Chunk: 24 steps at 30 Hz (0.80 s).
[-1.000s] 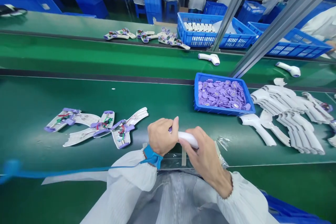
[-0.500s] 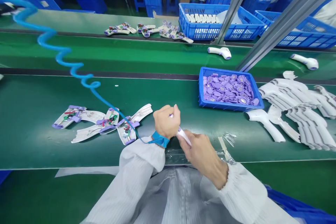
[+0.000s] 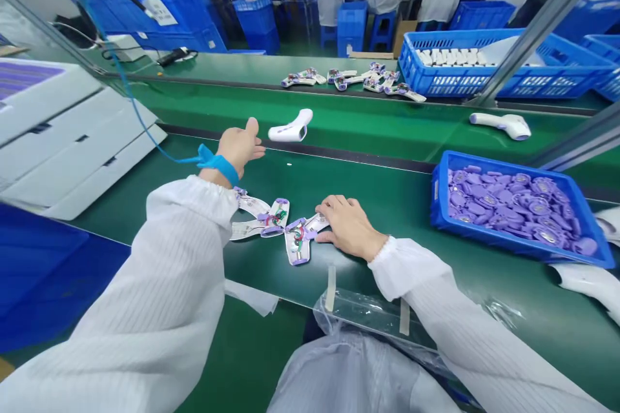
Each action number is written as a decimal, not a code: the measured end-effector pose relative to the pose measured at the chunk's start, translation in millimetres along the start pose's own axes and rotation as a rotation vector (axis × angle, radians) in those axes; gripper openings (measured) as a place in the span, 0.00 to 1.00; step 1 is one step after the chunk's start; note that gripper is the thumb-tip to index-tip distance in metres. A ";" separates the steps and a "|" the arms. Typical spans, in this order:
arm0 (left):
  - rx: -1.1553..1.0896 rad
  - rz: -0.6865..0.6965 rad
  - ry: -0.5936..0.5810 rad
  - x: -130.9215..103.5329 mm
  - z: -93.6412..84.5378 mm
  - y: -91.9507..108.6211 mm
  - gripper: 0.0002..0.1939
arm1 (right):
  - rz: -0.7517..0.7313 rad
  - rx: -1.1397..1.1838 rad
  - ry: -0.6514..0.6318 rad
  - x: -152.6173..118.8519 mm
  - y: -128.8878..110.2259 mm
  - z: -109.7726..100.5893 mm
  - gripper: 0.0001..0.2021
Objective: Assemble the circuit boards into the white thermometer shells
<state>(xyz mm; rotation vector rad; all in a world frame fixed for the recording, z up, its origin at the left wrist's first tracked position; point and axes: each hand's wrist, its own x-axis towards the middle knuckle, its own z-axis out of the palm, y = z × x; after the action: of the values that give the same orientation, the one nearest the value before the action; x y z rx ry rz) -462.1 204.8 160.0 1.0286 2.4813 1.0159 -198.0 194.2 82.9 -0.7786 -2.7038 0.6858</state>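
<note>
A worker's left hand stretches over the far side of the green worktop, spread, with its thumb raised; just beyond the fingertips is a white handset, seen against the green belt; the right hand has thumb and fingers either side of the handle of a wired half-shell — whether they pinch it cannot be told; more wired pieces lie leftward; to the right — a blue tray of purple discs.
</note>
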 end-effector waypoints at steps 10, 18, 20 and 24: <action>0.044 0.394 -0.558 -150.7 50.9 -51.5 0.29 | 0.214 0.195 0.031 -51.7 1.2 6.9 0.04; -0.200 0.485 -0.736 -187.8 87.9 1.9 0.15 | 0.319 0.423 0.373 -118.7 -3.8 -26.1 0.10; -0.174 0.558 -0.659 -204.4 91.4 14.6 0.14 | 0.352 0.392 0.429 -129.1 -5.1 -35.7 0.13; -0.101 0.700 -0.555 -232.0 105.4 32.6 0.08 | 0.420 0.106 0.562 -143.1 -10.3 -39.6 0.08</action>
<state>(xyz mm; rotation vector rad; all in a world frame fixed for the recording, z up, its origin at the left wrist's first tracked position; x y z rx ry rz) -229.8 111.5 102.7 1.8975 1.6284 0.8388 -70.1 122.2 107.6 -1.3021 -2.0035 0.5751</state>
